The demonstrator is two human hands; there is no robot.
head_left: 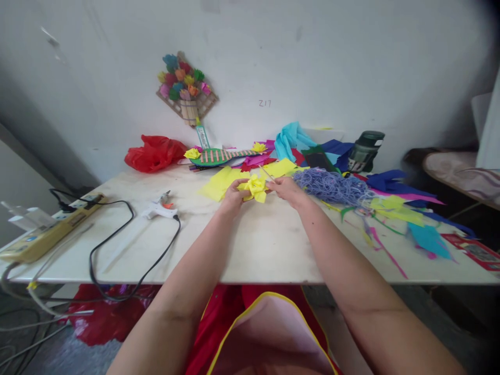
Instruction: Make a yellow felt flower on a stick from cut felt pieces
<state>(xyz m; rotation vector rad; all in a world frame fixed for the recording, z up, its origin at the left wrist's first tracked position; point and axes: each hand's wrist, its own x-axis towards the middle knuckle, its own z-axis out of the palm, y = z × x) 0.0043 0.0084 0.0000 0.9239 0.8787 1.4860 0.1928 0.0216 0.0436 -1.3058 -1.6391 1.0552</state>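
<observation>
A yellow paper flower is held above the white table, its petals spread. My left hand closes its fingers on the flower's left side. In my right hand, a thin stick is pinched and slants up to the left past the flower. The right fingertips come close to the flower's right edge; whether they touch it I cannot tell. Just behind my hands lie sheets of yellow paper. A tangle of purple-blue string is beside my right hand.
To the left lie a white glue gun with a looping black cord and a power strip. At the back are a red plastic bag, a green guitar-like craft piece, coloured paper and a dark bottle. Paper flowers hang on the wall.
</observation>
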